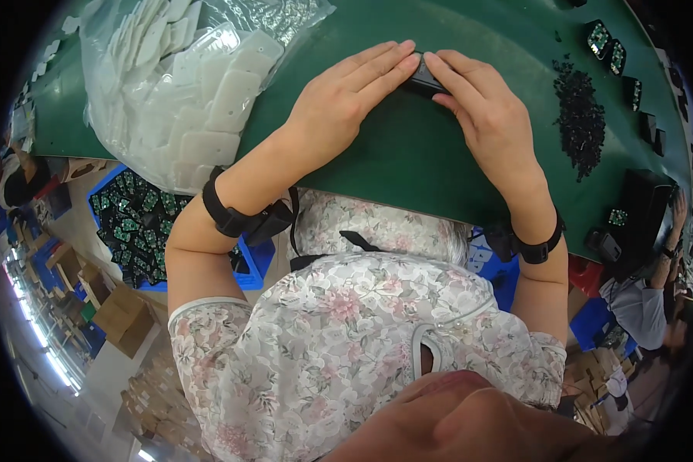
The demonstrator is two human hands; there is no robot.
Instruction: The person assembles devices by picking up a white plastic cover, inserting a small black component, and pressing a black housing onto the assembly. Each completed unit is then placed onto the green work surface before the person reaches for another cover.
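Observation:
Both hands meet at the far middle of the green table over a small black plastic case (425,78). My left hand (359,83) has its fingers pressed together, with the tips on the left end of the case. On the other side, my right hand (481,92) grips it with the fingertips on top and the thumb at the near edge. Much of the case is hidden under the fingers. To the left of my left hand lies a clear plastic bag (142,115) full of flat white plastic plates (233,100).
A pile of tiny black parts (580,115) lies right of my right hand. Several black housings with circuit boards (597,38) stand along the right edge. A blue crate (262,262) of black-and-green circuit pieces (135,223) sits below the table's left side. Another person's arm (664,281) shows at far right.

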